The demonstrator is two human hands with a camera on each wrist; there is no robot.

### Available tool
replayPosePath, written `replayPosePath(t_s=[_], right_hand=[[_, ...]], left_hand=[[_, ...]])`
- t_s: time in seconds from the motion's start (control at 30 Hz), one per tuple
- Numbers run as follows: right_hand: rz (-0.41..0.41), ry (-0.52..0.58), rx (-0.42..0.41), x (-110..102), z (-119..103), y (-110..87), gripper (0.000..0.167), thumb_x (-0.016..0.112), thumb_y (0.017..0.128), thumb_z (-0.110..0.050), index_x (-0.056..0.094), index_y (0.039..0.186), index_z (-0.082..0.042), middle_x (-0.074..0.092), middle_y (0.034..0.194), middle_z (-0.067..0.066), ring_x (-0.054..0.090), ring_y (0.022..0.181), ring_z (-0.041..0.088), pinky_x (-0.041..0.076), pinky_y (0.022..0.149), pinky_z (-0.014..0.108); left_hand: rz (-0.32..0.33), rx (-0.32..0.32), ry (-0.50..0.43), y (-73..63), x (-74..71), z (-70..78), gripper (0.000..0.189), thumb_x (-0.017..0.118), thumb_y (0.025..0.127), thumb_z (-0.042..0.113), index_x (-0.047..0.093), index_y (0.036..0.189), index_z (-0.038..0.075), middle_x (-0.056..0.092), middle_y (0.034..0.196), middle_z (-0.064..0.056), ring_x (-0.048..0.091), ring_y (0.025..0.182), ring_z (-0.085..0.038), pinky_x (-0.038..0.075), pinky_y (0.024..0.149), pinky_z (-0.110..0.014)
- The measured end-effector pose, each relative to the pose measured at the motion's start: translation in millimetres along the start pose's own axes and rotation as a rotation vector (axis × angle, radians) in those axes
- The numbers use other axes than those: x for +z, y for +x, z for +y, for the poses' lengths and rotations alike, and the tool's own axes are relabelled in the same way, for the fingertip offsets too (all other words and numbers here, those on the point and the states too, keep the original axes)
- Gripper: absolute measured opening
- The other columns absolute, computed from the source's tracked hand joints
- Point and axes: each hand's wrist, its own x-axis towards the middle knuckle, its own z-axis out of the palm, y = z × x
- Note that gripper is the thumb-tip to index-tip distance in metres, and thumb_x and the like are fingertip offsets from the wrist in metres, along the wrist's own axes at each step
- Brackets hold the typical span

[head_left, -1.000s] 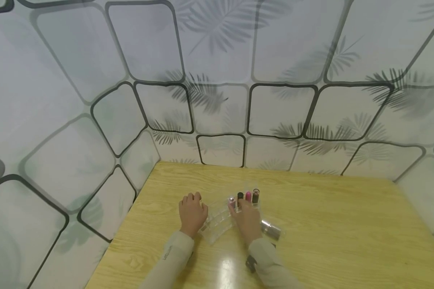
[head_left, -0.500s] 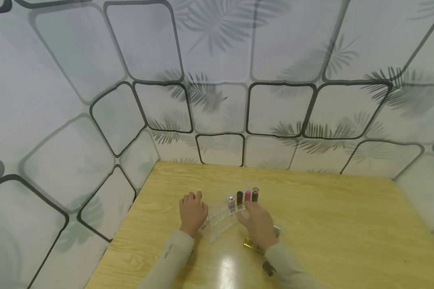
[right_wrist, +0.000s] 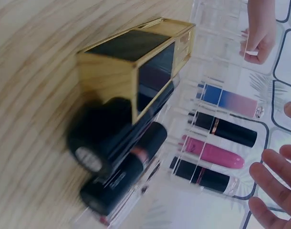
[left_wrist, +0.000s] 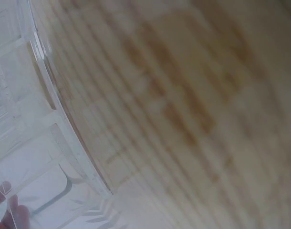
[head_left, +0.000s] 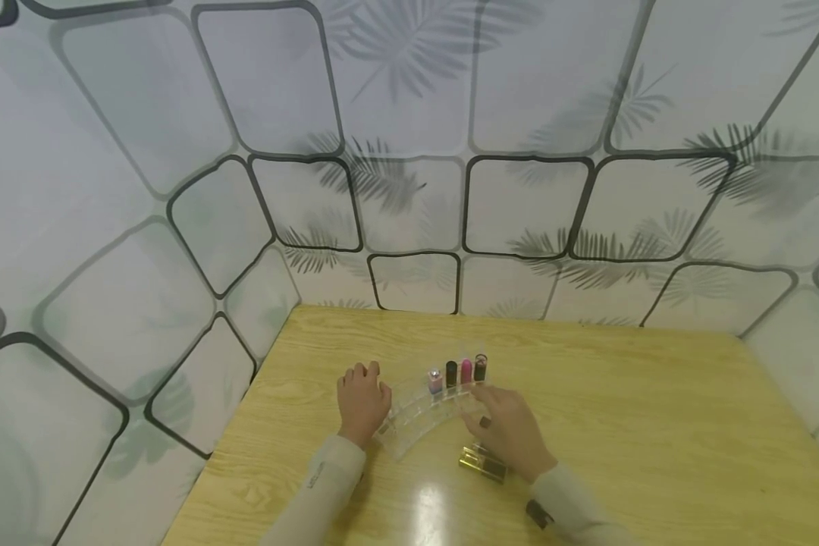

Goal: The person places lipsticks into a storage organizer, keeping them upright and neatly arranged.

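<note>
A clear, curved lipstick organizer (head_left: 416, 425) stands on the table, with several lipsticks upright in its back row. They are a blue-and-pink one (right_wrist: 229, 100), a black one with a gold band (right_wrist: 224, 129), a pink one (right_wrist: 214, 152) and a dark one with a clear top (right_wrist: 205, 175). My left hand (head_left: 363, 402) holds the organizer's left end, fingers curled; its fingertips (left_wrist: 16, 214) show through the plastic in the left wrist view. My right hand (head_left: 512, 432) hovers by the organizer's right end, fingers apart, nothing in them, over loose lipsticks.
Below my right hand lie a gold-and-black lipstick case (right_wrist: 131, 67), a round black tube (right_wrist: 100, 138) and a black lipstick with a reddish band (right_wrist: 124, 169). The wooden table (head_left: 641, 425) meets a patterned backdrop (head_left: 532, 205) behind and at the left.
My right hand has drawn back from the standing lipsticks, moving right and toward me, uncovering the black and pink ones and the gold case. My left hand stays put.
</note>
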Motion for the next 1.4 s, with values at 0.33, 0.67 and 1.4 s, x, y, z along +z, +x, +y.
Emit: replayPosePath(t_s=[0.33, 0.67, 1.4], right_hand=[[-0.071, 0.034, -0.050, -11, 26, -16.9, 0.045, 0.081, 0.065, -0.020, 0.065, 0.104, -0.007, 0.068, 0.096, 0.003, 0.065, 0.086, 0.018, 0.055, 0.080, 0.036], [-0.183, 0.020, -0.083, -20, 52, -35.4, 0.043, 0.082, 0.064, -0.016, 0.064, 0.101, -0.003, 0.065, 0.094, 0.005, 0.064, 0.085, 0.016, 0.055, 0.076, 0.030], [-0.492, 0.024, 0.132, -16, 68, -39.2, 0.020, 0.069, 0.082, -0.021, 0.066, 0.095, -0.006, 0.066, 0.091, 0.005, 0.064, 0.080, 0.019, 0.055, 0.074, 0.036]], left_hand=[[-0.006, -0.010, -0.010, 0.5, -0.8, 1.1, 0.018, 0.065, 0.077, 0.015, 0.060, 0.092, 0.008, 0.058, 0.079, -0.009, 0.052, 0.067, -0.023, 0.043, 0.063, -0.037], [-0.026, -0.019, -0.019, 0.4, -4.2, 2.3, 0.018, 0.065, 0.078, 0.014, 0.060, 0.094, 0.008, 0.059, 0.081, -0.010, 0.052, 0.068, -0.023, 0.044, 0.064, -0.038], [-0.034, -0.021, -0.020, 0.3, -2.8, 1.4, 0.017, 0.064, 0.078, 0.015, 0.059, 0.092, 0.008, 0.059, 0.080, -0.009, 0.053, 0.067, -0.022, 0.043, 0.062, -0.036]])
